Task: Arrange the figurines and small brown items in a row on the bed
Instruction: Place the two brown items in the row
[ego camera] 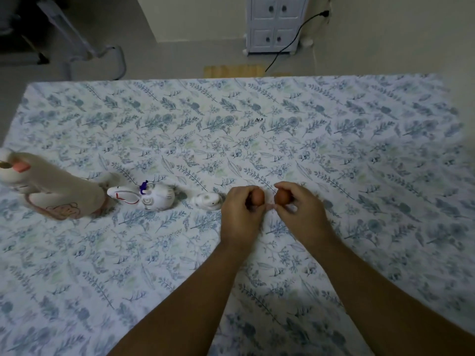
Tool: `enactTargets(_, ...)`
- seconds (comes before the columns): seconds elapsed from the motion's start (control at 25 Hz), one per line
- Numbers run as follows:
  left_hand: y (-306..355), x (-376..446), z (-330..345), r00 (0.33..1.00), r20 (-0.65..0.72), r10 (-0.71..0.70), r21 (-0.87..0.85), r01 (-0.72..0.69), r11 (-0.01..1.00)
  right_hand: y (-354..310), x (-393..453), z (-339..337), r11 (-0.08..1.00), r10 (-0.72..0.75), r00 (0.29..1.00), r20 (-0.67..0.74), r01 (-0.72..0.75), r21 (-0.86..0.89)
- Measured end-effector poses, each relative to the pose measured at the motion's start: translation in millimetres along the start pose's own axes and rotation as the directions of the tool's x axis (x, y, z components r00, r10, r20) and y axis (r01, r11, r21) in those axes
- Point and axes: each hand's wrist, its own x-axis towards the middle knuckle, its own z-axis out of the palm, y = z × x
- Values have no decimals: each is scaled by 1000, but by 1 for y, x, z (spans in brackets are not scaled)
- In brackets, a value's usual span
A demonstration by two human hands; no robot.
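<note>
Two hands side by side over floral bed (334, 140): left hand (241, 209) and right hand (298, 209) each pinching a small brown item, left one (257, 196), right one (282, 197); three pale figurines (154, 199) lined up leftward.

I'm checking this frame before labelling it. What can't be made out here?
- Brown items: fingers of the left hand and right hand hide their lower parts; contact with the bed unclear.
- Large figurine: head cut by the left edge.
- Smallest figurine: too small for detail.
</note>
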Motion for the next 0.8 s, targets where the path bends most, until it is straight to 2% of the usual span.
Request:
enactTargets(0.2,-11,-3,-2,1000,21,-13,-14,14,1000,8,0,-6,996,65,997,42,-67,53)
enactTargets(0.36,-7,-2,-3,999,40,0,-51,2,999,7,-1,-7,993,63,996,70,-70,91)
enactTargets(0.52,-2,-2,-5,998,58,-40,-4,41,999,7,-3,-9,994,58,994,92,-67,91)
enactTargets(0.68,5,-15,-10,998,62,-20,21,19,1000,3,-10,-14,998,66,993,94,-65,-18)
enactTargets(0.8,18,-39,-25,1000,4,31,89,-31,996,-13,-25,-21,984,-56,997,46,63,-167)
